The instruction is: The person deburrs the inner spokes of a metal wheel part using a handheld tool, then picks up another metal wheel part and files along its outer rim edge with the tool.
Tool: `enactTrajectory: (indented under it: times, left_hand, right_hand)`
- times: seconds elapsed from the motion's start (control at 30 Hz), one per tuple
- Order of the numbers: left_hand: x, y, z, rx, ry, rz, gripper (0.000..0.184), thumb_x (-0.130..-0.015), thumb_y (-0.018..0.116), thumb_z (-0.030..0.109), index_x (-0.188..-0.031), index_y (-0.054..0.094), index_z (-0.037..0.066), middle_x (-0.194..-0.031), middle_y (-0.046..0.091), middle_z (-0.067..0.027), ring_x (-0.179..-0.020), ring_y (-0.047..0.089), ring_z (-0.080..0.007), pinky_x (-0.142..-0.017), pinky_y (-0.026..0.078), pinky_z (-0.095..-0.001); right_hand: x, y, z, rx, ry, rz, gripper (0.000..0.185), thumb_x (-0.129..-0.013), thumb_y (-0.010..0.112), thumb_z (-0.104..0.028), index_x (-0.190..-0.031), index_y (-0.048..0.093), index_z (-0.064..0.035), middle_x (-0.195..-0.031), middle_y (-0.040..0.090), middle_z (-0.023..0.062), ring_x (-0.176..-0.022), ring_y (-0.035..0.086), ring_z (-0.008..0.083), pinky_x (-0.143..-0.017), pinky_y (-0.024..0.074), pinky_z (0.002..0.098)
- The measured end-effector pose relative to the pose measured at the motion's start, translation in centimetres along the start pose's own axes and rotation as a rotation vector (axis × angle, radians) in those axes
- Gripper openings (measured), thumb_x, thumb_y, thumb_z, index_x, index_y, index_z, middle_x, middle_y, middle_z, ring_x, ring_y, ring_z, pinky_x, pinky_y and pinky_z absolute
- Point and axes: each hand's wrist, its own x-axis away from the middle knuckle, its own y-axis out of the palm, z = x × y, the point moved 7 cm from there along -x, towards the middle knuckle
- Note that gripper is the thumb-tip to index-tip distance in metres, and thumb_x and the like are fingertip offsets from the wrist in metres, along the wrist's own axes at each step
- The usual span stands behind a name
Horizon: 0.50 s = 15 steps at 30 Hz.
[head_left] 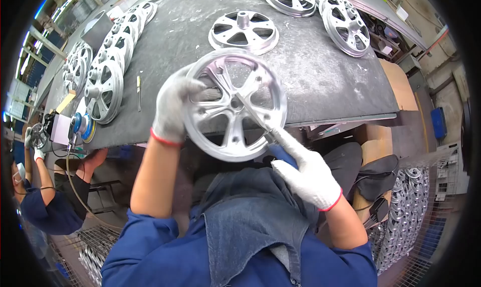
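Observation:
My left hand (173,104), in a white glove with a red cuff, grips the left rim of a silver cast metal wheel (234,130). The wheel is tilted up over the table's near edge, its spoked face towards me. In my gloved right hand (313,177) is a file (258,119) with a blue handle and a long, narrow metal blade. The blade slants across the wheel's face, its tip close to the hub. Whether the blade touches the metal I cannot tell. My right fingers are wrapped round the handle, one stretched along the blade's base.
Another wheel (243,31) lies on the dark table (175,31). Leaning rows of wheels (104,91) line the left, with more wheels (345,26) at back right. A thin tool (139,94) and a blue sander (82,126) are left. A co-worker (50,202) sits there. Wire basket right (436,187).

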Motion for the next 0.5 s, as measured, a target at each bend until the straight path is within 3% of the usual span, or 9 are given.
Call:
enactTrajectory:
  times: [0.03,0.1,0.13,0.23,0.27,0.3,0.37,0.4,0.5]
  left_hand:
    - [0.7,-0.5,-0.7,-0.039,0.108,0.067,0.077,-0.086,0.063,0.004,-0.161,0.053,-0.015,-0.139,0.075,-0.0276,-0.122,0.081,-0.0356,-0.103,0.071,-0.0453]
    - [2.3,-0.8,-2.3,0.018,0.148,0.117,0.079,-0.09,0.063,0.006,-0.166,0.049,-0.012,-0.144,0.072,-0.0269,-0.129,0.078,-0.0351,-0.108,0.069,-0.0476]
    - [2.5,-1.3,-2.2,-0.012,0.121,0.15,0.076,-0.095,0.064,0.01,-0.167,0.048,-0.009,-0.146,0.07,-0.0255,-0.128,0.078,-0.0333,-0.107,0.069,-0.0481]
    - [1.0,-0.7,0.1,-0.196,0.048,0.117,0.073,-0.101,0.068,0.018,-0.165,0.049,-0.01,-0.145,0.071,-0.0236,-0.128,0.078,-0.0316,-0.105,0.069,-0.0487]
    - [0.1,-1.8,0.0,-0.174,0.04,0.123,0.069,-0.104,0.071,0.025,-0.162,0.054,-0.009,-0.142,0.074,-0.0232,-0.121,0.081,-0.0319,-0.103,0.07,-0.0485]
    - [-0.5,-2.7,0.1,-0.172,0.05,0.127,0.069,-0.104,0.071,0.025,-0.162,0.054,-0.009,-0.142,0.074,-0.0232,-0.121,0.081,-0.0319,-0.103,0.07,-0.0485]
    - [-1.3,-3.8,-1.3,-0.057,-0.164,0.082,0.063,-0.106,0.07,0.027,-0.157,0.06,-0.008,-0.138,0.077,-0.0232,-0.112,0.083,-0.0327,-0.1,0.071,-0.0495]
    - [-0.8,-3.1,-1.2,-0.009,-0.253,0.064,0.055,-0.108,0.069,0.027,-0.15,0.067,-0.008,-0.134,0.08,-0.0239,-0.106,0.084,-0.0337,-0.098,0.071,-0.0502]
    - [-1.2,-3.9,-1.4,-0.076,-0.215,0.084,0.062,-0.11,0.065,0.034,-0.151,0.066,-0.013,-0.14,0.077,-0.0326,-0.115,0.083,-0.0407,-0.103,0.07,-0.0561]
  right_hand:
    - [-0.3,-0.5,0.2,0.03,-0.112,0.077,0.087,-0.104,0.084,-0.026,-0.18,0.044,-0.0103,-0.157,0.074,0.0224,-0.143,0.075,0.0324,-0.118,0.0574,0.0395]
    - [0.3,-1.8,-0.7,0.05,-0.103,0.162,0.093,-0.101,0.089,-0.028,-0.178,0.044,-0.004,-0.165,0.069,0.0216,-0.149,0.071,0.0304,-0.121,0.0558,0.0396]
    - [0.2,-2.1,-0.9,-0.005,-0.014,0.156,0.092,-0.101,0.09,-0.031,-0.178,0.046,-0.0062,-0.165,0.069,0.0224,-0.149,0.071,0.0306,-0.121,0.0554,0.0385]
    - [-0.4,-2.1,-0.9,0.148,-0.079,0.2,0.091,-0.1,0.091,-0.032,-0.177,0.049,-0.0088,-0.158,0.073,0.0244,-0.143,0.075,0.033,-0.115,0.0585,0.037]
    - [-0.6,-1.8,-0.2,0.213,-0.107,0.231,0.083,-0.101,0.089,-0.032,-0.175,0.054,-0.0167,-0.135,0.082,0.024,-0.121,0.083,0.0378,-0.1,0.064,0.0387]
    - [-0.7,-1.6,-0.2,0.218,-0.116,0.226,0.083,-0.101,0.089,-0.032,-0.175,0.054,-0.0167,-0.135,0.082,0.024,-0.121,0.083,0.0378,-0.1,0.064,0.0387]
    - [-0.8,-1.2,-0.6,0.445,-0.149,0.277,0.074,-0.103,0.086,-0.031,-0.172,0.06,-0.0262,-0.108,0.082,0.0195,-0.096,0.081,0.0401,-0.084,0.0645,0.0449]
    - [-0.7,-0.9,-0.8,0.494,-0.223,0.327,0.066,-0.106,0.082,-0.031,-0.169,0.063,-0.0327,-0.093,0.076,0.0159,-0.08,0.077,0.0392,-0.075,0.0625,0.0498]
    - [-0.4,-0.2,-0.8,0.625,-0.212,0.305,0.064,-0.107,0.081,-0.032,-0.168,0.064,-0.0334,-0.089,0.073,0.0165,-0.077,0.076,0.0387,-0.072,0.0613,0.0504]
